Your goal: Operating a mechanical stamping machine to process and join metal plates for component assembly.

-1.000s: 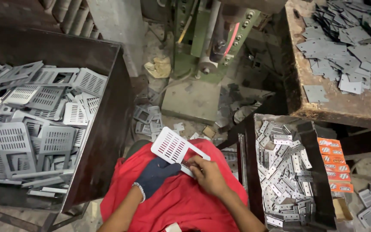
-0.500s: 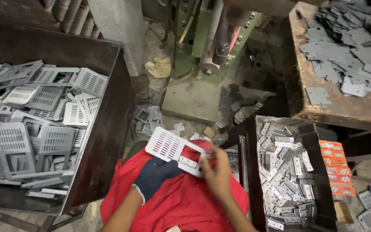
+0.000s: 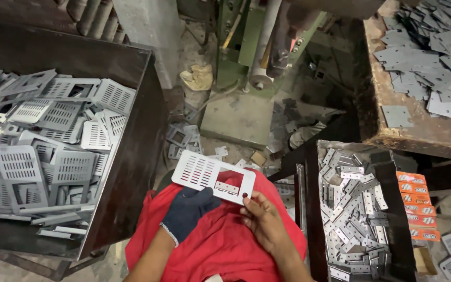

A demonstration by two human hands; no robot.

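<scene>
Grey sheet metal filled most of the scene. At the lower centre of the frame, a person held a pale perforated metal plate (image 3: 212, 176) over a lap covered in red cloth (image 3: 220, 245). The left hand (image 3: 189, 208), in a dark knitted glove, gripped the plate's lower edge from beneath, fingers closed on it. The bare right hand (image 3: 264, 219) pinched the plate's lower right corner, thumb on top beside a small hole. The plate lay nearly flat, tilted down toward the right, with a slotted grille at its left end and a rectangular cut-out at its right, reaching up and left from both hands.

On the left side stood a dark metal bin (image 3: 147, 120) heaped with similar slotted plates. At the lower right, a narrower tray (image 3: 392, 209) held many small metal brackets, with orange packets (image 3: 416, 203) just beside it. A worn wooden table (image 3: 392, 133) at the upper right carried flat grey blanks.
</scene>
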